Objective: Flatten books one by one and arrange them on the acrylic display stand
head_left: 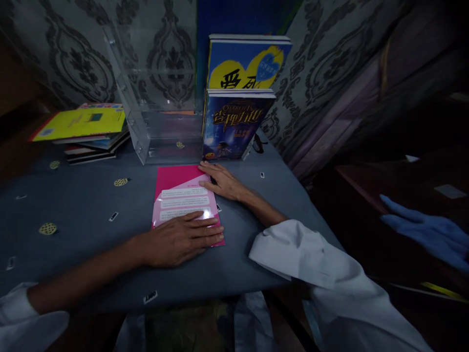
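Note:
A pink book [172,178] lies flat on the grey tablecloth, its cover printed with white text boxes. Across its lower part rests my left hand [183,238], palm down with the fingers stretched to the right. At the book's upper right edge, my right hand [223,181] lies with its fingertips on the cover, fingers apart. Just beyond the book stands a clear acrylic book rack [146,142]. Upright at the rack's right side are a dark blue book [234,127] and, behind it, a blue and yellow book [245,61].
A stack of books [88,124] with a yellow one on top lies at the back left. Glasses [259,144] sit behind the upright books. Patterned wallpaper [80,58] backs the table. Past the table's right edge is a blue glove-like shape [428,230].

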Action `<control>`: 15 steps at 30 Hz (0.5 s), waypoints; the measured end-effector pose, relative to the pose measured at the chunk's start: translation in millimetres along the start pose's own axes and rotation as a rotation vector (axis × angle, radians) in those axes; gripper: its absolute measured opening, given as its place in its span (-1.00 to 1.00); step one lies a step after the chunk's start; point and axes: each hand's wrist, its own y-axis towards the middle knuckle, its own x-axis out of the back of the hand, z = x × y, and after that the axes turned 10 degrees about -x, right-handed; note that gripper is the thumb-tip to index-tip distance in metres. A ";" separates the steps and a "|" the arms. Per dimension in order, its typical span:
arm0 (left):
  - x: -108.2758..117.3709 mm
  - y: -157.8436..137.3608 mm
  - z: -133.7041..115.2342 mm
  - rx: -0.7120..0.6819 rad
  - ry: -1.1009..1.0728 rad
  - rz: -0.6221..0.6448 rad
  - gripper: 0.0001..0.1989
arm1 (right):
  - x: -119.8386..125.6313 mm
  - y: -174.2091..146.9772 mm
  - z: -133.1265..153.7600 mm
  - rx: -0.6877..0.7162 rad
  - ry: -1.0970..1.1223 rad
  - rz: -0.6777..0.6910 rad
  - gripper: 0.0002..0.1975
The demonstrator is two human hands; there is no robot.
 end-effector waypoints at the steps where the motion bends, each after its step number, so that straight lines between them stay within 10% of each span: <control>1: -0.1 0.0 -0.2 0.002 0.004 0.006 -0.55 | -0.5 0.0 0.2 -0.001 -0.006 -0.004 -0.36; 15: -4.0 -3.4 0.9 -0.010 0.049 -0.012 -0.58 | -4.9 -39.8 34.2 0.017 -0.084 -0.012 -0.45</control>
